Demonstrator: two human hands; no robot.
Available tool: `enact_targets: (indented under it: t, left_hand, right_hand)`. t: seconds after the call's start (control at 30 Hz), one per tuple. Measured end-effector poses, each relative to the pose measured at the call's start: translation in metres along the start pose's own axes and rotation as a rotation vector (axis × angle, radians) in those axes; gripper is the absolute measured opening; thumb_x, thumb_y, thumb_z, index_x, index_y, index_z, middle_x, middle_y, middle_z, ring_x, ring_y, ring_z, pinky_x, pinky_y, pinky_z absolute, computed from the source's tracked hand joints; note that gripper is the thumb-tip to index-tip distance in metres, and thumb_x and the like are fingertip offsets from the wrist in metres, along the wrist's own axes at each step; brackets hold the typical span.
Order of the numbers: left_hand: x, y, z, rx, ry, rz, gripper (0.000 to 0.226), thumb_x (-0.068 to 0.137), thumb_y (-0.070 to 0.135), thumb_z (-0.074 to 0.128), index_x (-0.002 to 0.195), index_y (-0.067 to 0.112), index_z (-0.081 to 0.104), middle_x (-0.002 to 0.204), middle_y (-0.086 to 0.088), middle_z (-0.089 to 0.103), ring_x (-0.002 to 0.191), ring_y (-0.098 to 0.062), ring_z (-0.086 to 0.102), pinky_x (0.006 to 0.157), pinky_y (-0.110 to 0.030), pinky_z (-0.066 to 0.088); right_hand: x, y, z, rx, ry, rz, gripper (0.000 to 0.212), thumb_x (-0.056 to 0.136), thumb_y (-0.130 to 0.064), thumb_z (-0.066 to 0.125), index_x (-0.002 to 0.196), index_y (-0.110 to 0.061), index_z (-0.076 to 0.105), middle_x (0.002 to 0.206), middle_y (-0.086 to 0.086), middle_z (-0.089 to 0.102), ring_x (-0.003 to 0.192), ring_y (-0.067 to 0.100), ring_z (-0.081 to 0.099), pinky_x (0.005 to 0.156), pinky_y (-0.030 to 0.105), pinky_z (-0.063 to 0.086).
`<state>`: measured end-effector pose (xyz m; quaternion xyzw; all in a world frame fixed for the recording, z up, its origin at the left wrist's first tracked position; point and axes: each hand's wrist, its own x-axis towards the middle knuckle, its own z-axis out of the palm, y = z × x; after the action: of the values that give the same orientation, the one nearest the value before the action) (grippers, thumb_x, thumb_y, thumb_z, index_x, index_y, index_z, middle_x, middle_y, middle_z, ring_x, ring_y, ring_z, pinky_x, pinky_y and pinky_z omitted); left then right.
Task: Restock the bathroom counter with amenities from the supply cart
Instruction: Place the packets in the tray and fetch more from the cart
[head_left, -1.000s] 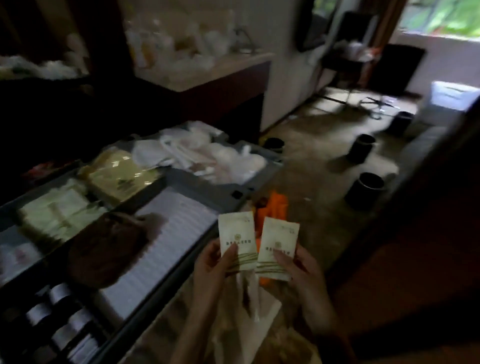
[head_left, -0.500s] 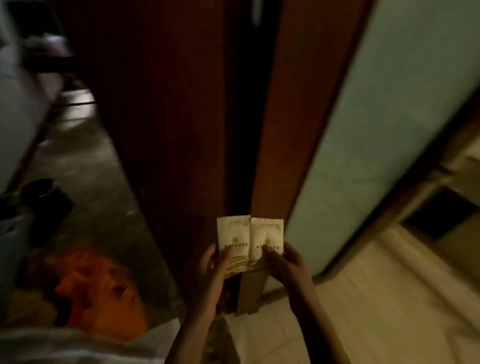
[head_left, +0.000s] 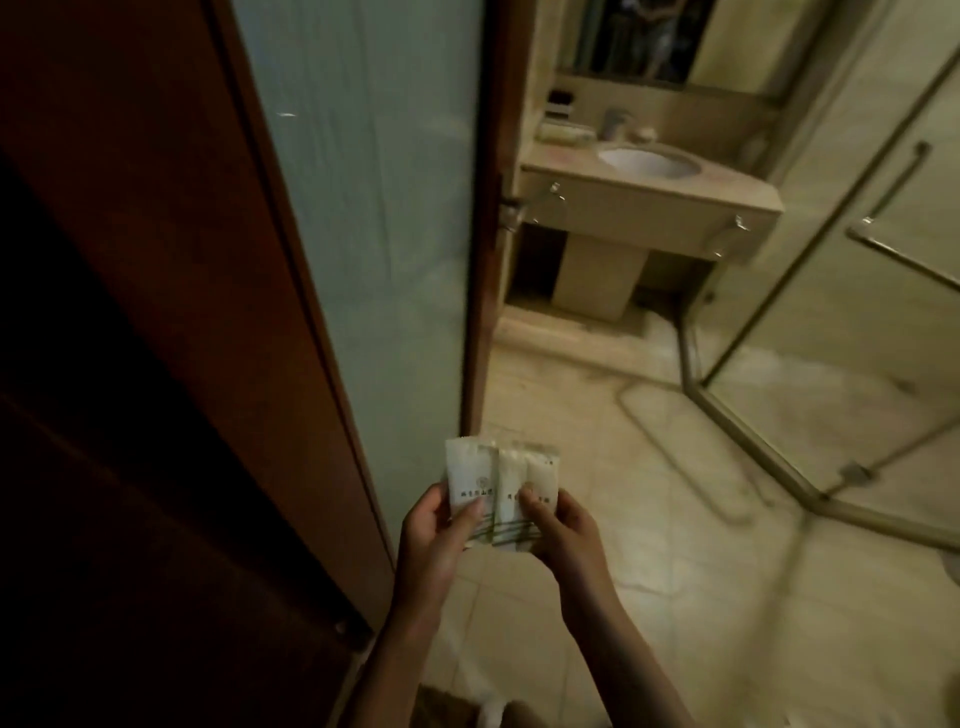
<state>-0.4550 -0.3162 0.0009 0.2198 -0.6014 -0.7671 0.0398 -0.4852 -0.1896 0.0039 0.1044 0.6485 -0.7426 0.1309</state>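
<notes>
Amenity packets (head_left: 500, 480) — in left hand (head_left: 435, 538) and right hand (head_left: 567, 535)

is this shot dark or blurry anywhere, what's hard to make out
Head view: dim yellowish light; the wooden door at left sinks into near-black shadow; floor at lower right is smeared; print on the packets is soft; wide-angle bows the door edges.

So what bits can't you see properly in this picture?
Head view:
Print on the sachets: too small and blurred to read.
Sachets' lower parts: covered by the left hand and right hand.
Small items at the back of the bathroom counter: too small, dim.
Mirror: cut off by the top edge.
</notes>
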Motion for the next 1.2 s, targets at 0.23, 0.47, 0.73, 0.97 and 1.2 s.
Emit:
enact_targets:
  t: [0.23,0.47,0.73,0.97,1.2]
  left_hand:
    - [0.01,-0.022,0.024,0.105,-0.189,-0.028,0.02,0.088,0.001,0.061,0.103,0.014,0.065,0.093,-0.002,0.073,0.084,-0.012,0.071,0.066,-0.019,0.053]
    - [0.033,-0.026,0.036,0.098,-0.158,-0.042,0.024,0.087,-0.001,0.062,0.1,0.019,0.064,0.094,-0.001,0.073,0.088,-0.014,0.07,0.07,-0.023,0.053]
    - [0.104,-0.009,0.059,0.067,-0.02,0.014,0.017,0.088,0.004,0.063,0.104,0.003,0.068,0.092,-0.011,0.074,0.084,-0.018,0.071,0.07,-0.027,0.057]
    - [0.202,0.023,0.131,0.14,0.001,0.07,0.008,0.087,0.014,0.067,0.094,0.012,0.07,0.086,-0.006,0.075,0.085,-0.02,0.071,0.075,-0.034,0.055]
    - [0.288,0.04,0.236,0.138,-0.059,0.103,0.007,0.087,0.01,0.066,0.089,0.016,0.069,0.079,0.002,0.074,0.077,-0.012,0.07,0.066,-0.025,0.054]
  right_hand:
    - [-0.009,0.019,-0.022,0.015,0.248,-0.029,0.015,0.091,-0.018,0.063,0.104,-0.012,0.067,0.094,0.008,0.073,0.09,0.026,0.07,0.076,0.038,0.058]
    - [0.014,0.017,-0.024,0.039,0.274,-0.056,0.014,0.09,-0.015,0.064,0.104,-0.014,0.067,0.094,0.005,0.073,0.086,0.015,0.07,0.067,0.021,0.055]
    - [0.1,-0.006,-0.02,0.073,0.119,-0.073,0.014,0.089,-0.012,0.064,0.103,-0.011,0.069,0.093,0.007,0.074,0.087,0.02,0.071,0.075,0.03,0.058]
    - [0.211,-0.066,-0.048,0.073,0.038,-0.103,0.014,0.09,-0.012,0.063,0.104,-0.011,0.068,0.094,0.009,0.074,0.086,0.022,0.071,0.077,0.039,0.058]
    - [0.314,-0.119,-0.111,0.092,0.065,-0.119,0.017,0.091,-0.012,0.062,0.108,-0.011,0.066,0.097,0.006,0.074,0.089,0.019,0.071,0.072,0.029,0.057]
